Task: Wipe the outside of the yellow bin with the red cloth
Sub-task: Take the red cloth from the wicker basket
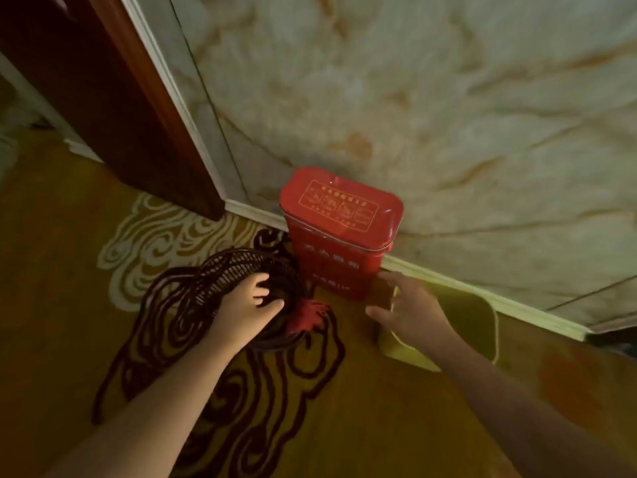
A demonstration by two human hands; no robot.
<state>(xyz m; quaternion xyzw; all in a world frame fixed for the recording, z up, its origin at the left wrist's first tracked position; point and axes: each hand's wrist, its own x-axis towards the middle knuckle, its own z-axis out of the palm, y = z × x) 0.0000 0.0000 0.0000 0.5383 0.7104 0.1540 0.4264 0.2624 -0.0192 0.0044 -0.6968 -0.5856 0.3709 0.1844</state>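
The yellow bin [472,326] stands open-topped on the carpet beside the wall, right of centre. My right hand [410,308] hovers over its near left rim with fingers spread, holding nothing. The red cloth [306,315] lies crumpled at the right edge of a dark wicker basket [220,270], left of the bin. My left hand [248,301] rests on the basket with its fingers curled into the weave, just left of the cloth and not touching it.
A red lidded metal box [339,229] stands against the marble wall [448,115], between basket and bin. A dark wooden door [103,98] and white skirting [448,281] lie behind. Patterned golden carpet [344,408] covers the floor.
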